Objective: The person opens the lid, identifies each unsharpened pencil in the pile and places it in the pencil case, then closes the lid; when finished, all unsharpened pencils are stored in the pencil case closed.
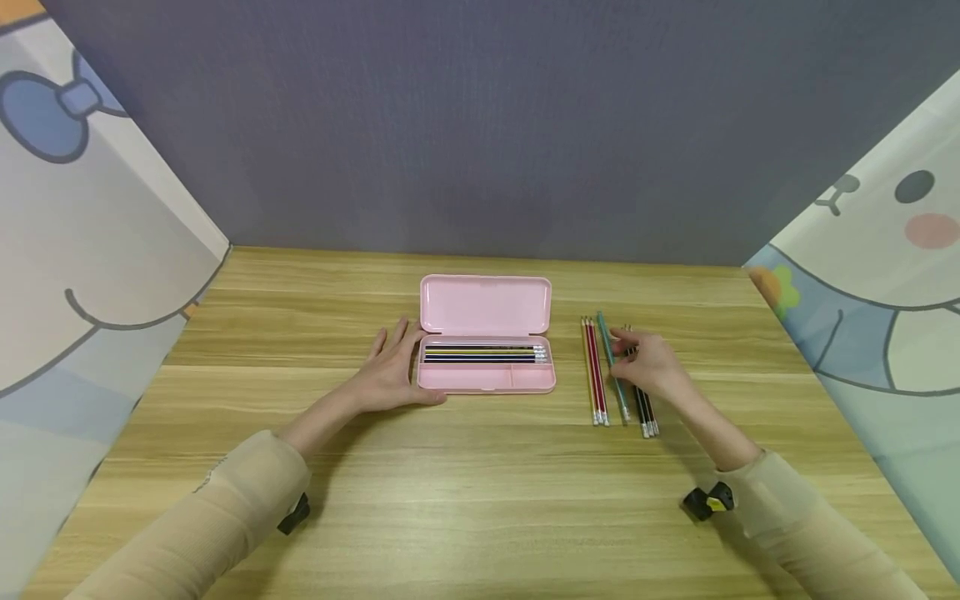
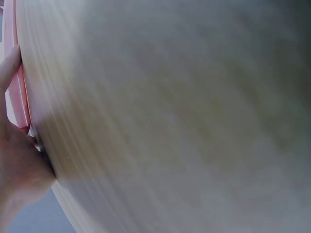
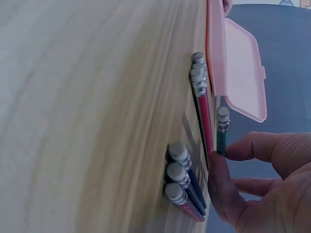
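A pink pencil case lies with its lid folded back; several dark and yellow-striped pencils lie in its rear compartment. My left hand rests against the case's left end, thumb along the front edge and fingers spread. Between thumb and fingertips, my right hand pinches a green pencil. Its eraser end stands raised off the tabletop in the right wrist view. Left of that pencil lie red and yellowish pencils. Several dark pencils lie partly hidden under the right hand.
The wooden table meets a grey panel at the back. Cartoon-printed cloth hangs at both sides. A small black wrist device sits at the right sleeve.
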`<state>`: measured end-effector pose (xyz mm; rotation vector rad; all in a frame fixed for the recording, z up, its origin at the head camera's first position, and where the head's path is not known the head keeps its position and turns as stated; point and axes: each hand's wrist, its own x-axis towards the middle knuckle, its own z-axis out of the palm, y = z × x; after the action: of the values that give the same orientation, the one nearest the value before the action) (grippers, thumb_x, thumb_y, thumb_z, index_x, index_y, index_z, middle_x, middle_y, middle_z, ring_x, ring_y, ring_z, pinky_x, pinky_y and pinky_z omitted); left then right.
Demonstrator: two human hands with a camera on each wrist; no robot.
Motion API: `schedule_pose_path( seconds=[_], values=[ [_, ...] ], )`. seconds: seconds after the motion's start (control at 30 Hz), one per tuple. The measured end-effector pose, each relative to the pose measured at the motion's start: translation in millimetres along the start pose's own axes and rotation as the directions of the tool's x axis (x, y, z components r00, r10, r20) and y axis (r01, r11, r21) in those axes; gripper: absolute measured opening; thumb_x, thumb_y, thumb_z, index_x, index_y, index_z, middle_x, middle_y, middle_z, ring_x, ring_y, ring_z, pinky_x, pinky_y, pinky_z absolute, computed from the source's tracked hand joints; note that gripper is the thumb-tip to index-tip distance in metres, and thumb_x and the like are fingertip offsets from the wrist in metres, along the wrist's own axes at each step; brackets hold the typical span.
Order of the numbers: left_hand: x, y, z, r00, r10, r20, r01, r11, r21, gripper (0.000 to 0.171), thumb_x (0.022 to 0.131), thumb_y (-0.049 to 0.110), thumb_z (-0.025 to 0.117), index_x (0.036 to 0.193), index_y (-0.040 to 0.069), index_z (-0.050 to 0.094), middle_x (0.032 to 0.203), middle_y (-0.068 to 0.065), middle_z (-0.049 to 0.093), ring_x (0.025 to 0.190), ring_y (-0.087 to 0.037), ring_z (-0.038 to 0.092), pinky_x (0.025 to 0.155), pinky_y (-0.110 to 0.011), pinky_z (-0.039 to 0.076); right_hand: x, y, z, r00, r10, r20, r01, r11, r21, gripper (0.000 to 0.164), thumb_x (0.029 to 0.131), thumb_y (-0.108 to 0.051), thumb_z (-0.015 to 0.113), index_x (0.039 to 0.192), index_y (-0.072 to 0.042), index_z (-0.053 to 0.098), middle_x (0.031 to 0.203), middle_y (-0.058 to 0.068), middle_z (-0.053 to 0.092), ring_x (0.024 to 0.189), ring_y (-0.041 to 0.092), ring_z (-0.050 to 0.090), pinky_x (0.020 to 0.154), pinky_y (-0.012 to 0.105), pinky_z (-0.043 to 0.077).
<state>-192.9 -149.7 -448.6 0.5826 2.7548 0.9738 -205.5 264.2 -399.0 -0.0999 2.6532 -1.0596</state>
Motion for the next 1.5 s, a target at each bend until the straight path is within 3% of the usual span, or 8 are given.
schedule_pose_path(
  seconds=[0.23,0.4,0.6,0.83,1.0,1.23,1.37,1.5],
  values=[
    [0.7,1.1,0.2,1.0,-0.009,0.009,0.009,1.0,0.004,0.099,0.074,0.05,0.086,0.15,0.016,0.033,0.171,-0.018,0.024,0.161,-0.045,0.001,0.128,-0.065,-0.007,-5,-3,-5,1.0,-0.004,-0.015,0.006,0.99,0.14,0.075,0.085,0.005,0.059,0.156,0.004,0.037,0.13,0.028,0.056,0.08,0.008,0.059,0.068,0.025,0.061],
    [2.4,-0.5,1.5,1.0,-0.006,0.014,0.006,1.0,0.002,0.1,0.074,0.052,0.085,0.152,0.016,0.033,0.171,-0.017,0.024,0.161,-0.045,0.0,0.128,-0.065,-0.007,-5,-6,-6,0.998,-0.037,-0.043,0.044,0.983,0.178,0.074,0.086,0.005,0.06,0.156,-0.002,0.039,0.126,0.026,0.057,0.077,0.003,0.058,0.069,0.026,0.062],
    [5.3,-8.3,4.2,1.0,-0.01,0.021,0.01,1.0,0.004,0.102,0.073,0.055,0.085,0.152,0.018,0.031,0.172,-0.014,0.022,0.162,-0.041,-0.002,0.129,-0.062,-0.008,-2,-15,-3,0.991,-0.107,-0.078,0.121,0.971,0.207,0.071,0.09,0.001,0.064,0.157,-0.005,0.041,0.127,0.027,0.06,0.085,-0.002,0.063,0.076,0.025,0.064],
    [6.6,-15.4,6.9,1.0,-0.006,0.012,0.006,1.0,-0.009,0.103,0.073,0.059,0.085,0.152,0.02,0.032,0.172,-0.013,0.023,0.162,-0.04,-0.002,0.129,-0.062,-0.009,8,-35,1,0.974,-0.192,-0.117,0.214,0.951,0.222,0.068,0.091,0.0,0.067,0.155,-0.012,0.046,0.124,0.026,0.063,0.091,0.002,0.065,0.078,0.028,0.064],
    [4.4,-13.5,5.8,1.0,-0.016,0.014,0.016,1.0,0.002,0.102,0.073,0.059,0.084,0.152,0.019,0.032,0.171,-0.014,0.024,0.162,-0.04,-0.002,0.129,-0.061,-0.009,15,-49,6,0.954,-0.267,-0.136,0.292,0.93,0.224,0.066,0.091,0.0,0.069,0.153,-0.013,0.05,0.121,0.03,0.064,0.094,0.007,0.068,0.076,0.018,0.059],
    [0.7,-5.6,3.5,1.0,-0.006,0.016,0.006,1.0,0.002,0.102,0.074,0.054,0.086,0.152,0.015,0.033,0.171,-0.018,0.023,0.161,-0.045,0.001,0.128,-0.065,-0.006,28,-73,13,0.921,-0.375,-0.107,0.389,0.897,0.211,0.064,0.091,0.007,0.067,0.15,-0.011,0.053,0.117,0.028,0.068,0.097,0.016,0.068,0.077,0.017,0.058],
    [1.9,-5.5,2.9,1.0,-0.004,0.016,0.004,1.0,0.007,0.101,0.075,0.053,0.086,0.152,0.015,0.032,0.172,-0.016,0.021,0.161,-0.045,0.001,0.128,-0.065,-0.007,37,-88,19,0.896,-0.437,-0.083,0.445,0.877,0.181,0.06,0.091,0.008,0.068,0.147,-0.009,0.056,0.114,0.025,0.071,0.1,0.029,0.069,0.083,0.023,0.059],
    [1.8,-4.0,0.2,1.0,-0.018,0.025,0.017,1.0,0.01,0.101,0.076,0.052,0.086,0.153,0.015,0.032,0.172,-0.016,0.022,0.161,-0.043,-0.001,0.128,-0.064,-0.008,47,-97,27,0.872,-0.488,-0.045,0.489,0.86,0.145,0.055,0.092,0.005,0.068,0.145,-0.009,0.059,0.11,0.024,0.072,0.101,0.031,0.069,0.079,0.028,0.059]
  ],
)
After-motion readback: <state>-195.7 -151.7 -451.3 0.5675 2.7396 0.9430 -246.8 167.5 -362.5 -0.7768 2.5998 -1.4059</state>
